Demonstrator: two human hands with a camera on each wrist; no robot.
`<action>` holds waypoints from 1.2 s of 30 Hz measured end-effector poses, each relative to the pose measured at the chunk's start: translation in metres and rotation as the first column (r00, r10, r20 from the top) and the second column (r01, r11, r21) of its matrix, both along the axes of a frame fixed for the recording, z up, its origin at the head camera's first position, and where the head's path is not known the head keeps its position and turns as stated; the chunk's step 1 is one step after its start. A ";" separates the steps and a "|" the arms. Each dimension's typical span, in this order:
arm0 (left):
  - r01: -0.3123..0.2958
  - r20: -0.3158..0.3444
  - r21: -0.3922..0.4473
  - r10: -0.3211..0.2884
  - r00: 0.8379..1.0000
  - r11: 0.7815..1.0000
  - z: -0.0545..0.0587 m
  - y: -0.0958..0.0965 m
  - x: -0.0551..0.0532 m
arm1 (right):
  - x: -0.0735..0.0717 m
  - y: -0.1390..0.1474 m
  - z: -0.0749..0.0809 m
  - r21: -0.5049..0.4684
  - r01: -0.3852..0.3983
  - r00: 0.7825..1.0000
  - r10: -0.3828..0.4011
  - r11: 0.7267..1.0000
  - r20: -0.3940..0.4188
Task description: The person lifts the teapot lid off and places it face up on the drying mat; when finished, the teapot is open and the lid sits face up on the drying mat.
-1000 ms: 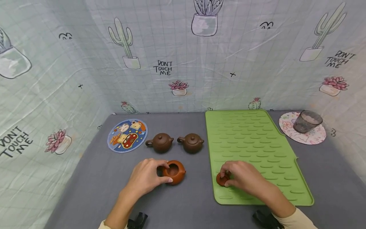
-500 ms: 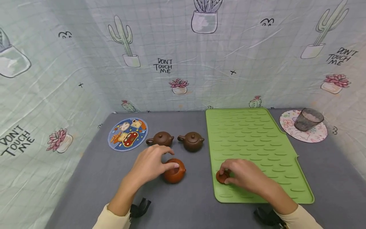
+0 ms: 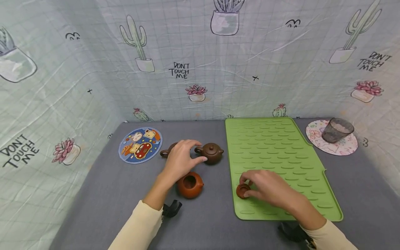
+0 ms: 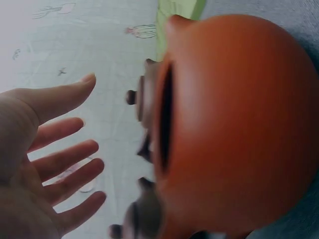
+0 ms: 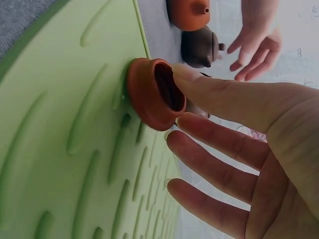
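Observation:
My left hand (image 3: pixel 181 158) hangs in the air with thumb and fingers spread, holding nothing. Below it stands an orange clay teapot (image 3: pixel 194 191) with its mouth uncovered; the left wrist view has it close up (image 4: pixel 239 119). Beyond are two lidded brown teapots: the left one (image 3: pixel 164 153) is mostly hidden by that hand, the right one (image 3: pixel 213 155) lies just past the thumb. An orange teapot lid (image 5: pixel 142 94) rests hollow side up on the green mat (image 3: pixel 281 152). At its rim are the thumb and fingertips of my right hand (image 3: pixel 268 187), fingers loosely extended.
A round blue cartoon-print mat (image 3: pixel 140 146) lies at the back left. A grey tinted cup (image 3: pixel 336 131) stands on a round pink-patterned mat (image 3: pixel 331 149) at the back right. Printed cloth (image 3: pixel 250 52) walls the grey table's back and sides.
The left hand let go of the orange teapot and moved forward and right, over toward the brown teapots. The right hand's fingers loosened around the lid, which stays on the mat.

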State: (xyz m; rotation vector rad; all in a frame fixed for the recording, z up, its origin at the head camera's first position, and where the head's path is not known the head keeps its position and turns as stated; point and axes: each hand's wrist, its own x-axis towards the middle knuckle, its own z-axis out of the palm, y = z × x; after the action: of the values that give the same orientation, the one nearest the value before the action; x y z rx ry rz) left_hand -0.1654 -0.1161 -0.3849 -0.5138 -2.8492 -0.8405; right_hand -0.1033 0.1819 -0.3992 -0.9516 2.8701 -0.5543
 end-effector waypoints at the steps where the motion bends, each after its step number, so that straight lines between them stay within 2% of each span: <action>1: -0.003 0.002 0.002 0.003 1.000 1.000 -0.003 0.002 -0.002 | -0.001 0.000 0.001 0.004 0.006 1.000 -0.006 1.000 0.010; 3: -0.009 -0.004 -0.005 0.009 1.000 1.000 -0.008 0.004 -0.006 | -0.004 -0.001 0.003 0.005 0.003 1.000 -0.003 1.000 0.017; 6: -0.020 -0.013 -0.018 0.020 1.000 1.000 -0.014 0.006 -0.009 | -0.012 -0.004 0.007 0.007 -0.004 1.000 0.005 1.000 -0.020; 15: -0.043 -0.045 -0.088 0.039 0.998 0.995 -0.024 0.013 -0.013 | -0.043 -0.029 0.021 -0.009 -0.036 0.977 0.033 0.999 -0.213; 21: -0.029 -0.033 -0.101 0.026 0.999 0.994 -0.029 0.017 -0.014 | -0.060 -0.041 0.021 -0.057 -0.048 0.978 0.035 0.997 -0.208; 25: -0.021 -0.021 -0.080 0.020 1.000 0.997 -0.033 0.018 -0.015 | -0.069 -0.048 0.013 -0.123 -0.056 0.979 0.031 0.991 -0.199; 28: -0.026 -0.035 -0.078 0.023 0.999 0.997 -0.034 0.019 -0.015 | -0.076 -0.054 0.005 -0.154 -0.060 0.984 0.032 0.986 -0.175; 33: -0.042 -0.058 -0.102 0.036 0.998 0.994 -0.035 0.019 -0.015 | -0.085 -0.064 -0.010 -0.154 -0.078 0.990 0.057 0.985 -0.132; 36: -0.055 -0.056 -0.118 0.048 0.997 0.991 -0.036 0.020 -0.015 | -0.088 -0.067 -0.017 -0.121 -0.083 0.988 0.066 0.989 -0.136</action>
State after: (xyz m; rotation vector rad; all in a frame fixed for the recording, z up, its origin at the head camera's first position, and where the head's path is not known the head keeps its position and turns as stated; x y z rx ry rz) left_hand -0.1805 -0.0962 -0.4211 -0.4669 -2.8629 -0.6400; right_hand -0.1912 0.1145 -0.4158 -1.1512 2.9283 -0.6992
